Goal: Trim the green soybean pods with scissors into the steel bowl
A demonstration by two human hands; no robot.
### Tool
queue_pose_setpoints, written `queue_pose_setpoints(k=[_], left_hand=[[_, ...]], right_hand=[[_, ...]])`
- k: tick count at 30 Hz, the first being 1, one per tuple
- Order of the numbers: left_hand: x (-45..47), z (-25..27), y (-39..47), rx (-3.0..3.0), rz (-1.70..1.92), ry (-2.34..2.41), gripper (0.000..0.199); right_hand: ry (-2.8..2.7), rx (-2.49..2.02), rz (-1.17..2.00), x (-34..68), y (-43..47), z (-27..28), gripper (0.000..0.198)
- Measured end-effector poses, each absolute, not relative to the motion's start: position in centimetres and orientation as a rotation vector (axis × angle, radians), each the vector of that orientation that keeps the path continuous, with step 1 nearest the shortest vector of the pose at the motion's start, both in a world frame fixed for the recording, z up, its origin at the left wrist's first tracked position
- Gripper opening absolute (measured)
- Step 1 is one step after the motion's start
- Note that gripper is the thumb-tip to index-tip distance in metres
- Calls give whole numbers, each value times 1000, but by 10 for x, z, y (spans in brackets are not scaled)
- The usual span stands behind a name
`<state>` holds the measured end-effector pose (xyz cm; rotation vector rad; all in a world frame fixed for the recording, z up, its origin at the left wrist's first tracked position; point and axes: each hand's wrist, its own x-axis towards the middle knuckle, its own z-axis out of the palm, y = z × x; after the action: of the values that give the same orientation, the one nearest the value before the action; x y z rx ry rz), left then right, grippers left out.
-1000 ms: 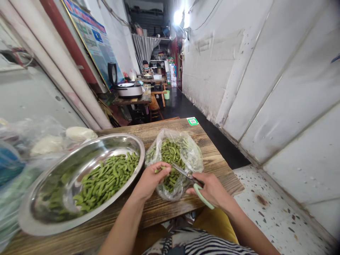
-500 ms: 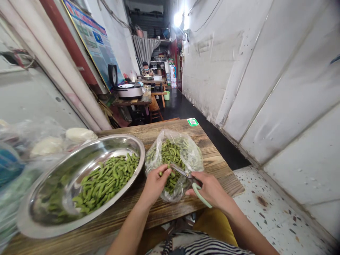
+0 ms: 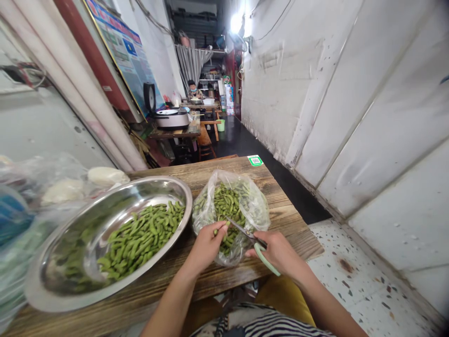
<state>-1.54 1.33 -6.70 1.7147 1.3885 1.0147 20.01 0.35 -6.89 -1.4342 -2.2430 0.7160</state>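
My left hand (image 3: pixel 209 241) is closed on a green edamame pod (image 3: pixel 227 223), pinched between thumb and fingers over the near side of the clear plastic bag (image 3: pixel 206 213). Scissors (image 3: pixel 261 252) with pale green handles are gripped in my right hand (image 3: pixel 275 250). Their blades point left, with the tips close to the pod in my left hand. Many edamame pods (image 3: pixel 228 201) fill the bag below. To the left, a wide stainless steel basin (image 3: pixel 187 210) holds a heap of edamame pods (image 3: pixel 147 236).
The wooden table (image 3: pixel 284 206) carries a green QR-code sticker (image 3: pixel 255 160) at its far corner. Plastic-wrapped pale goods (image 3: pixel 63 192) lie left of the basin. Farther back are a rice cooker (image 3: pixel 171 119) on another table and a seated person (image 3: pixel 192 89). A wall stands on the right.
My left hand has shifted slightly down and right with its pod. The scissors stay in my right hand, nearly in the same place. The whole view has moved a little.
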Motion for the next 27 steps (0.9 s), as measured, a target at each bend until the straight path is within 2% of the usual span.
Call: queue_pose_setpoints(k=[4,7,10,12,15,17,20,27], left_hand=[[-46,-49,7,1775,1156,1763,34],[-86,-26,0,1600,1345,2486,41],[-110,-13,-2,1520,1140,2900,56],[-104,-18,-1,1766,1037,2784,56],[-69,-38,2,2193,828,2187,27],[-41,-53,4,2239,650,1983,21],[-13,-67,8,2219,537,2026,20],[-13,-65,16,2205,535,2093,19]], right_hand=[[-2232,-1537,659,203,4,-68,32],[-2200,-1616,618,205,4,-63,30],[-2197,-1631,614,205,4,-61,30],[-2204,-1636,605,203,6,-62,29],[-2226,-1640,587,201,7,-62,29],[-2237,-1636,593,200,7,-61,29],[-2243,-1642,586,202,6,-60,29],[-2261,-1653,550,204,5,-67,28]])
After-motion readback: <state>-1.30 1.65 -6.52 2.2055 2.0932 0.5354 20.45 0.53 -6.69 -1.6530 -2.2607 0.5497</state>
